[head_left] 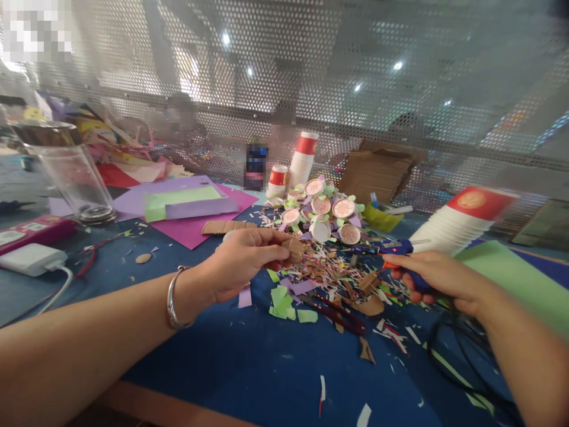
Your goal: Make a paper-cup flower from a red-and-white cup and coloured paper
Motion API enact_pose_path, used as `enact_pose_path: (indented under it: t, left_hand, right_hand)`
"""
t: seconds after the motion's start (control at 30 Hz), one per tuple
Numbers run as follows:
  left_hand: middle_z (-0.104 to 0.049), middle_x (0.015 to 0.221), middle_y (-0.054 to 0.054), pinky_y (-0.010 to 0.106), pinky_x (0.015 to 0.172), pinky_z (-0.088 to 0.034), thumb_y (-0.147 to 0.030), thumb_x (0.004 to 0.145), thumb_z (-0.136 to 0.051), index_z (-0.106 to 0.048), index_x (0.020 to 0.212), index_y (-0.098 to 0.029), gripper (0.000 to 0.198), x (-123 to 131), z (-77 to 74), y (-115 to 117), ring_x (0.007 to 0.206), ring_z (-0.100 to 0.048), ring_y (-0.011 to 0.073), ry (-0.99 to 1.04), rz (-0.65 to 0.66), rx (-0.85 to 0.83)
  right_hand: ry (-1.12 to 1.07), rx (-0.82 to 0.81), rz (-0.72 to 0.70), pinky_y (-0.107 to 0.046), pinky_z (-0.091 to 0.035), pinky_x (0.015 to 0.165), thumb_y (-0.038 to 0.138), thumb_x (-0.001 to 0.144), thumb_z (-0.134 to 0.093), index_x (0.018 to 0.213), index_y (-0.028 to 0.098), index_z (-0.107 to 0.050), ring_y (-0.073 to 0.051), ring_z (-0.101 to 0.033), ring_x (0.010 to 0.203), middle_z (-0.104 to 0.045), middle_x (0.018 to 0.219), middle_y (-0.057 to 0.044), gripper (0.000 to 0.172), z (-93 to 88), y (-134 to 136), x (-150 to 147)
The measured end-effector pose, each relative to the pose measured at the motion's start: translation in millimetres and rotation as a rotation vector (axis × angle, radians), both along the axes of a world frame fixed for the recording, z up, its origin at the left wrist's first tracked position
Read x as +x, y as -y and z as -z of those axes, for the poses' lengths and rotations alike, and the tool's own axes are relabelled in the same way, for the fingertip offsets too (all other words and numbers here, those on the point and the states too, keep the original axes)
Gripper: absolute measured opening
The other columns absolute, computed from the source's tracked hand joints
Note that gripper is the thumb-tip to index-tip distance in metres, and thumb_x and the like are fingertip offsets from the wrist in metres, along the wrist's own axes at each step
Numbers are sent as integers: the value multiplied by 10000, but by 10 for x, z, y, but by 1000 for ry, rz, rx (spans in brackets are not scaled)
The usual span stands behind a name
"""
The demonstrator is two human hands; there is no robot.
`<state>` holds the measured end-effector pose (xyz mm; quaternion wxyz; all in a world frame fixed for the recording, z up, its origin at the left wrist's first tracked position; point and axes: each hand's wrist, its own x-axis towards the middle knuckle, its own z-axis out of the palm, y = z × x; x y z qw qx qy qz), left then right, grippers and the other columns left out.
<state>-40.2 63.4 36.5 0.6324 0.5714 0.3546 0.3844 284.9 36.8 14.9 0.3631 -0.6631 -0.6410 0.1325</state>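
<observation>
The left hand [246, 261] pinches a cardboard piece [294, 252]; the right hand [438, 276] grips a glue gun [393, 246], which, if hot and swung leftward, could burn the left hand.

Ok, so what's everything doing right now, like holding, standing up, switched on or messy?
Left hand, pinching a cardboard disc
Right hand, gripping a hot glue gun
Hot glue gun, small red light showing
Red-handled scissors, lying down; open or shut unclear
Glass bottle, standing, capped
Right-hand paper-cup stack, nested
White adapter, cable attached
Paper scraps, scattered
</observation>
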Motion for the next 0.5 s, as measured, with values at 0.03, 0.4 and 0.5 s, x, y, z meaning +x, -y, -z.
enact_pose_path:
  t: [0.03,0.4,0.5]
  left_hand:
    - [-714,763,28,240,670,-447,-145,793,-638,-762,887,-165,157,0,-6,2,712,-621,112,10,-7,-2]
    - [-731,824,33,225,651,-436,-140,804,-646,-740,887,-151,126,8,28,-46,728,-635,102,15,-75,5]
    - [-734,816,41,234,634,-436,-148,784,-645,-747,901,-152,155,14,54,-65,726,-632,113,-36,-80,53]
  right_hand:
    - [7,-47,40,-244,-265,300,554,912,-527,567,203,-567,-150,-475,246,-514,390,-20,494,29,4,15]
    - [586,-82,178,-377,-433,562,575,850,-600,741,238,-687,-270,-643,578,-705,642,-68,365,-348,-70,-81]
    - [491,153,-113,-353,-480,668,438,911,-585,843,236,-697,-217,-660,691,-737,860,-49,241,-281,13,-491]
